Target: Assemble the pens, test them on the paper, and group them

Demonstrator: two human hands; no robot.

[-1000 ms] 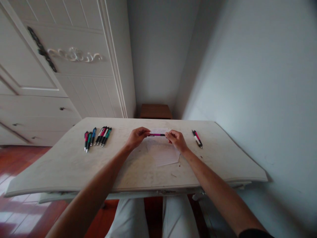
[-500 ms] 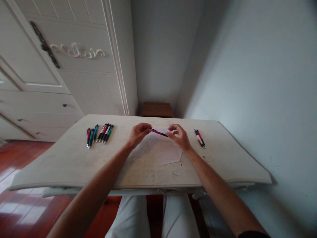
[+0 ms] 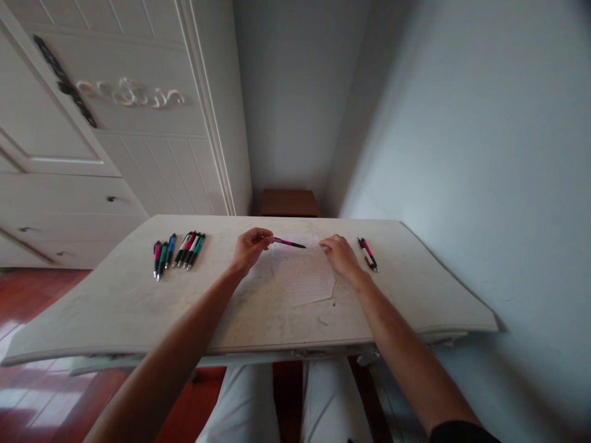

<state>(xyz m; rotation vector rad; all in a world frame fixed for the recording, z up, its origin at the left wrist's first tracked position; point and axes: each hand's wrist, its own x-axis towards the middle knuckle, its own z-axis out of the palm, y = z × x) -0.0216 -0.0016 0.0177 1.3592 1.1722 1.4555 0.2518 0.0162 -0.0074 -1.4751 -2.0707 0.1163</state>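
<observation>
My left hand (image 3: 252, 249) is closed around the rear end of a pink-purple pen (image 3: 289, 242). The pen's black grip end points right, held over a sheet of lined paper (image 3: 305, 280). Just beyond that end, apart from it, my right hand (image 3: 340, 253) has its fingertips pinched together. Something small and pale may show at those fingertips, too small to name. The paper lies on the white table (image 3: 249, 320) between both hands.
Several coloured pens (image 3: 188, 249) lie side by side at the table's left, with a smaller group of pens (image 3: 162, 257) beside them. A pink and black pen (image 3: 368, 252) lies with a white one at the right. Behind the table stands a brown wooden piece (image 3: 290, 202); a wall borders the right.
My right hand has moved away from the pen's black end and its fingers have closed into a pinch. My left hand still holds the pen. The view has shifted slightly.
</observation>
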